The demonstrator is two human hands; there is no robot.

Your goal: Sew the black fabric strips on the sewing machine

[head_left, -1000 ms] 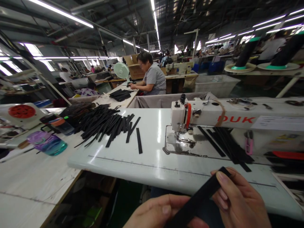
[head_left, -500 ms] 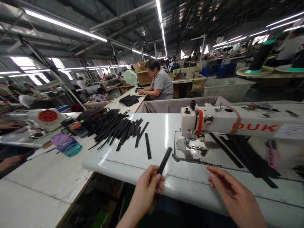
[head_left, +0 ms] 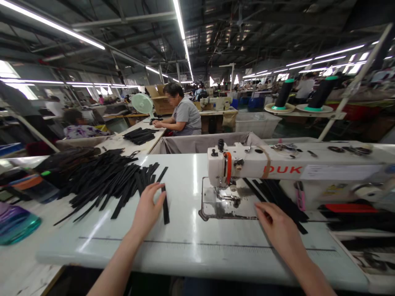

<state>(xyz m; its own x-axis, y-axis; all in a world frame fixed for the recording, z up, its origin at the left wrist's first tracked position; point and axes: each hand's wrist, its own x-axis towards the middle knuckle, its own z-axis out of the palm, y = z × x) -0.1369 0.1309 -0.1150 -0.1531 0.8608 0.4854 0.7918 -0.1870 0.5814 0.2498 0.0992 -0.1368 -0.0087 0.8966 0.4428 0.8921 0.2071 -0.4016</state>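
White sewing table (head_left: 197, 246), black strips piled at ten o'clock.
I see left hand (head_left: 147, 209) open, fingertips on loose black strip (head_left: 166, 207); right hand (head_left: 279, 230) open, empty, by sewing machine (head_left: 247, 164).

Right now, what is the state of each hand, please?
Left hand: open, fingers on the black strips, gripping nothing.
Right hand: open, empty, beside the sewing machine plate.
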